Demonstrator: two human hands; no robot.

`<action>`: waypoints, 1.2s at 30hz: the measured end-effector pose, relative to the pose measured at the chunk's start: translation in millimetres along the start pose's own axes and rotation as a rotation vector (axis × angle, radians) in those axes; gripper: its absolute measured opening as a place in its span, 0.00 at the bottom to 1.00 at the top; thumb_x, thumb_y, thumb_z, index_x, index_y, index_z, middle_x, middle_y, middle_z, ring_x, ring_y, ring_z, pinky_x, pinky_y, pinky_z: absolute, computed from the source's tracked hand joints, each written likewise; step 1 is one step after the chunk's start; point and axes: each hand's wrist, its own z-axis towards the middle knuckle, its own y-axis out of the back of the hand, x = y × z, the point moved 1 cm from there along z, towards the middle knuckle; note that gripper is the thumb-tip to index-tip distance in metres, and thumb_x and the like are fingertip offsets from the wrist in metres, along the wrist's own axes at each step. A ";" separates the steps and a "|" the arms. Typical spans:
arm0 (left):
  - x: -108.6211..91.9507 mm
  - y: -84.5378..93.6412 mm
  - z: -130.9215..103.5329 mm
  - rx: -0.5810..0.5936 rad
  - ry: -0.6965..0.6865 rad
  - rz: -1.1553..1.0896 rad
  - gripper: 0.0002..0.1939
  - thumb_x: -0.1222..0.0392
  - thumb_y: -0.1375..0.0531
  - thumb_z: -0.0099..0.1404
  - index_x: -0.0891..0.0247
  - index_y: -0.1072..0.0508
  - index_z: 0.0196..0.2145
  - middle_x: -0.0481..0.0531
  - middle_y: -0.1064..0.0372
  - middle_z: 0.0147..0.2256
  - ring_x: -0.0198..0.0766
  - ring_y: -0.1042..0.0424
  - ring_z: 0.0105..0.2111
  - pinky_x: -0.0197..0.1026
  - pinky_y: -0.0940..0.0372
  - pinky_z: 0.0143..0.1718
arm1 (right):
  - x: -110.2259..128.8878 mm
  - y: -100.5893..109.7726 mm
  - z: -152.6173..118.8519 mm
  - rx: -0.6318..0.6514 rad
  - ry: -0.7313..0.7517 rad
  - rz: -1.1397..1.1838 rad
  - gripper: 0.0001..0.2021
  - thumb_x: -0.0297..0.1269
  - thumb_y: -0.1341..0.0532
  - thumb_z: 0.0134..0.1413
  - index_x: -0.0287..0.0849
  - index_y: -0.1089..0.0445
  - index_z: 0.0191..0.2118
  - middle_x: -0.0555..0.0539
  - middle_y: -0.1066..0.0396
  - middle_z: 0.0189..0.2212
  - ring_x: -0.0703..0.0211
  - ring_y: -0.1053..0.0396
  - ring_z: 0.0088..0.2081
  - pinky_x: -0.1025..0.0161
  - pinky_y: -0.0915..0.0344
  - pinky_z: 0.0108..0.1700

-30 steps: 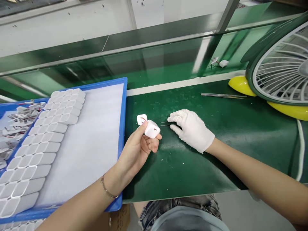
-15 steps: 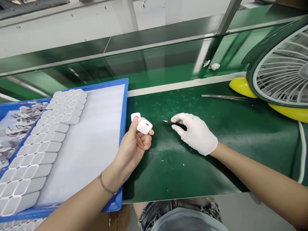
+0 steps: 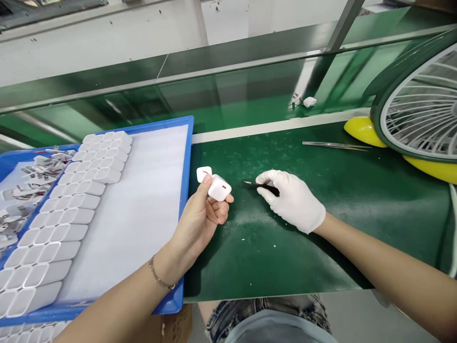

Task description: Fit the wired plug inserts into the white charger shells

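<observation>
White cube [image 3: 219,189] in left hand [image 3: 198,214], over green bench [image 3: 228,267].
Thumb and fingers pinch it, likely to steady it; wired plate [image 3: 204,174] at its 10 o'clock. At 3 o'clock, apart, right hand [image 3: 291,199] grips dark pointed tool [image 3: 269,188], presumably for control. Blue tray [image 3: 187,164]: 9 o'clock.

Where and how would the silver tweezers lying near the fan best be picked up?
Probably pinched across the shank toward the blunt left end, from above on the person's side. The silver tweezers lie flat, long and thin, their prongs pointing toward the fan's yellow foot, which crowds that end. The right hand, nearer to them, holds a black-handled tool.
</observation>
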 end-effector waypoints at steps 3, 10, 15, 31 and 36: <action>1.2 1.6 0.8 0.022 -0.028 0.021 0.16 0.46 0.41 0.64 0.64 0.31 0.30 0.47 0.29 0.24 0.25 0.37 0.16 0.26 0.40 0.16 | 1.7 0.6 -3.8 -0.011 -0.016 0.089 0.08 0.31 0.43 0.55 0.46 0.35 0.41 0.49 0.25 0.37 0.56 0.27 0.36 0.57 0.32 0.39; 2.8 4.6 -0.8 0.089 -0.051 0.056 0.17 0.47 0.39 0.62 0.65 0.31 0.29 0.49 0.28 0.25 0.23 0.42 0.15 0.26 0.49 0.14 | 19.6 6.6 -11.1 0.106 -0.128 0.585 0.05 0.37 0.41 0.57 0.45 0.32 0.39 0.51 0.26 0.31 0.62 0.29 0.31 0.63 0.32 0.36; 3.1 0.9 -1.5 0.123 -0.069 0.032 0.09 0.59 0.34 0.59 0.64 0.30 0.33 0.55 0.24 0.34 0.27 0.34 0.22 0.29 0.38 0.23 | 40.4 8.6 -14.5 0.347 -0.296 0.964 0.03 0.35 0.41 0.53 0.43 0.34 0.33 0.56 0.34 0.19 0.70 0.40 0.19 0.71 0.42 0.22; 7.5 -6.3 -1.3 0.165 -0.041 0.078 0.07 0.58 0.34 0.59 0.65 0.22 0.31 0.53 0.24 0.33 0.31 0.30 0.26 0.34 0.31 0.34 | 42.8 4.2 -16.8 0.373 -0.390 1.094 0.04 0.37 0.42 0.57 0.42 0.36 0.35 0.56 0.33 0.20 0.74 0.44 0.14 0.76 0.46 0.14; 5.2 -4.3 -3.1 0.098 -0.157 0.229 0.10 0.56 0.33 0.57 0.64 0.25 0.32 0.53 0.22 0.36 0.30 0.30 0.25 0.33 0.32 0.32 | 46.4 4.6 -18.9 0.453 -0.450 1.141 0.06 0.40 0.43 0.58 0.44 0.36 0.37 0.57 0.33 0.21 0.74 0.45 0.13 0.76 0.48 0.12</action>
